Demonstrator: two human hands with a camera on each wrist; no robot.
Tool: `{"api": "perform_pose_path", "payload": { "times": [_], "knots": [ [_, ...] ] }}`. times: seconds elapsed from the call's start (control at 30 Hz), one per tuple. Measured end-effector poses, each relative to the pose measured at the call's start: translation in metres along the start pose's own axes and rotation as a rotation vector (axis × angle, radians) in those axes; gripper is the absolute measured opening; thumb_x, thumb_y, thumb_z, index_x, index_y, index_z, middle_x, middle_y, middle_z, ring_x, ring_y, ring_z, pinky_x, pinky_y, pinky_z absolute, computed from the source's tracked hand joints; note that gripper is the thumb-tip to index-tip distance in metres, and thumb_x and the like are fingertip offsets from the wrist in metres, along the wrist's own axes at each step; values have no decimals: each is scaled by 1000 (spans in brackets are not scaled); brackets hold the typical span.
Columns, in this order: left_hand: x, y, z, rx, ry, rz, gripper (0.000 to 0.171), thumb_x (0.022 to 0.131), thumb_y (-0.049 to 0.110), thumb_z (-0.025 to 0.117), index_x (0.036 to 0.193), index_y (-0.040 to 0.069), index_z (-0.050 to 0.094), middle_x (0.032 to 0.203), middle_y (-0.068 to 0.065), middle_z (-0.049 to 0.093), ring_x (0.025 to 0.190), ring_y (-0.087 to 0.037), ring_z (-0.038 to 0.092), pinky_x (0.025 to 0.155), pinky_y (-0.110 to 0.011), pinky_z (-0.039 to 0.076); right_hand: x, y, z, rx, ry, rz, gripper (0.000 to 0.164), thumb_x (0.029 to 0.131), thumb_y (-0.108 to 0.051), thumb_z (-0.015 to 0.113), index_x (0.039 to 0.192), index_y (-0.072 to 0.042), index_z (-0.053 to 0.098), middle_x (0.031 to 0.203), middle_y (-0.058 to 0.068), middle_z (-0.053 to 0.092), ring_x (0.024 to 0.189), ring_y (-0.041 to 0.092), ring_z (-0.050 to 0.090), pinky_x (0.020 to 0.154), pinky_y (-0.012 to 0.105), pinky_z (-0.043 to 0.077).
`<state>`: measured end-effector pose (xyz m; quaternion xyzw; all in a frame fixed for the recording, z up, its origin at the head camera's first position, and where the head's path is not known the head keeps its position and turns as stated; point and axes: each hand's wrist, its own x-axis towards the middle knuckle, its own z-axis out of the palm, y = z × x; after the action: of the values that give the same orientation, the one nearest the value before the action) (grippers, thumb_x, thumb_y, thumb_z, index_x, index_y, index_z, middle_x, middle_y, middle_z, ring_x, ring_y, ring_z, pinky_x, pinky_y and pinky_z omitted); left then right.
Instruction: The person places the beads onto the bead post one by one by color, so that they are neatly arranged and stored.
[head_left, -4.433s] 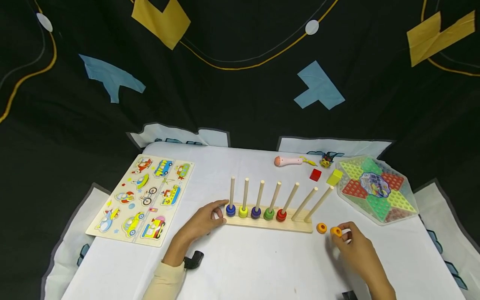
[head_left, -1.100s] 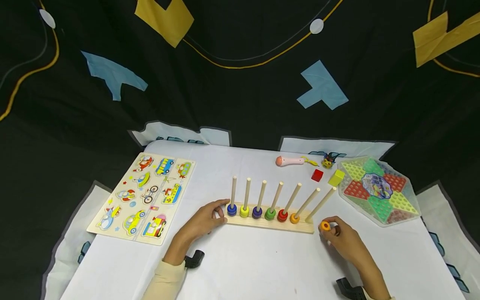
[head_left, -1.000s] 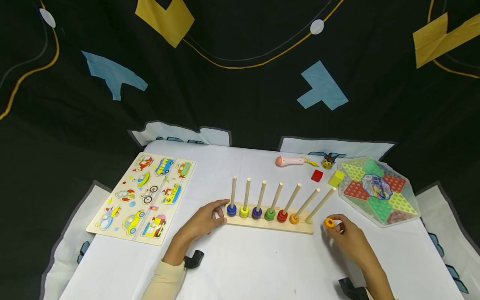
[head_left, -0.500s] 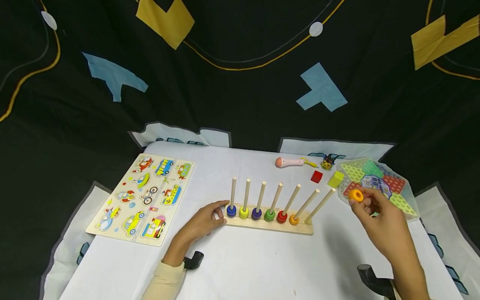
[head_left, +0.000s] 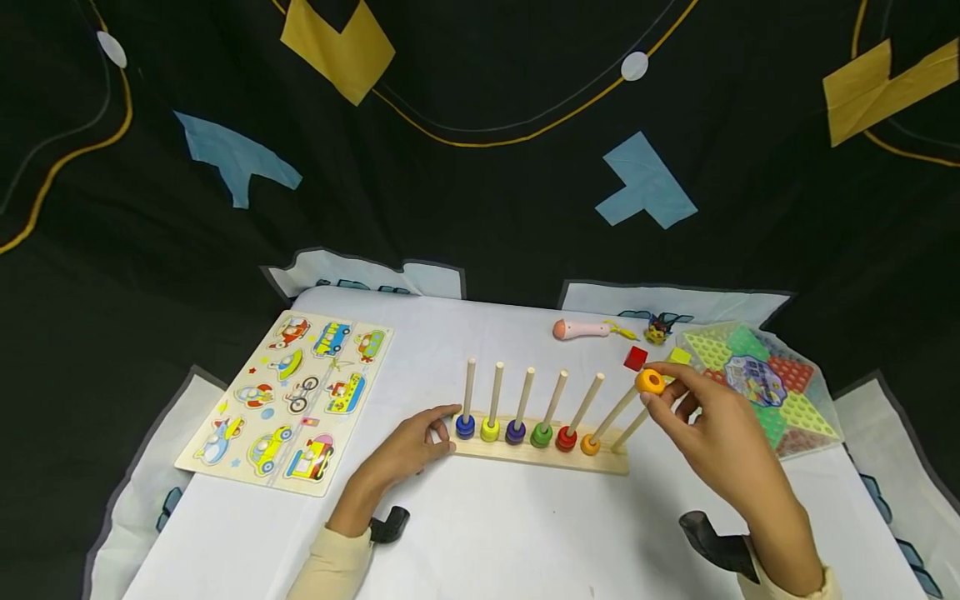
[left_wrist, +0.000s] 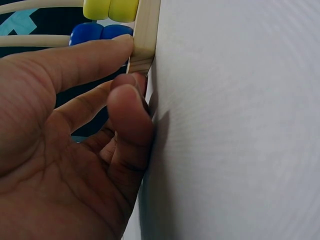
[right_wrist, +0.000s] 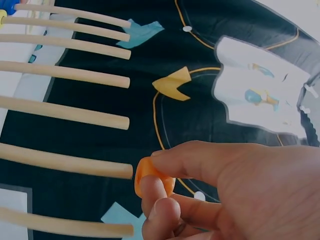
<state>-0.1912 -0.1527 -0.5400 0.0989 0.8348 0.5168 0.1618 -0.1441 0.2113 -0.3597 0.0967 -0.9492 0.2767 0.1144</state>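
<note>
A wooden peg stand [head_left: 540, 458] with a row of upright pegs lies mid-table. From left to right its pegs bear blue, yellow, purple, green, red and orange beads; the rightmost peg [head_left: 632, 430] is bare. My left hand [head_left: 408, 442] grips the stand's left end, beside the blue beads [left_wrist: 95, 34]. My right hand [head_left: 723, 437] pinches an orange bead [head_left: 649, 382] between thumb and fingers. In the right wrist view this bead [right_wrist: 155, 172] is just off the tip of the sixth peg [right_wrist: 75, 161], the one with orange at its foot [head_left: 590, 445].
A vehicle picture board [head_left: 288, 400] lies left. Behind the stand are a pink toy microphone [head_left: 581, 330], a red cube [head_left: 635, 358], a partly hidden yellow block [head_left: 680, 356] and a small figure [head_left: 657, 330]. A hexagonal clear game box [head_left: 802, 400] sits right.
One orange bead has gone onto the sixth peg. My right hand has lifted the other orange bead from the table, swung right, then back left to the peg tip. The left hand stays put.
</note>
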Motion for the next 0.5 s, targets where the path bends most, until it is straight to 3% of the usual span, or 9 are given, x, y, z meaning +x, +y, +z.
{"api": "perform_pose_path", "payload": {
  "times": [0.5],
  "knots": [
    [1, -1, 1, 21, 9, 5, 57, 86, 7, 68, 139, 11, 49, 90, -5, 55, 58, -14, 46, 41, -27, 42, 4, -1, 9, -34, -56, 24, 38, 92, -33, 62, 125, -15, 62, 78, -3, 58, 64, 13, 52, 46, 25, 41]
  ]
}}
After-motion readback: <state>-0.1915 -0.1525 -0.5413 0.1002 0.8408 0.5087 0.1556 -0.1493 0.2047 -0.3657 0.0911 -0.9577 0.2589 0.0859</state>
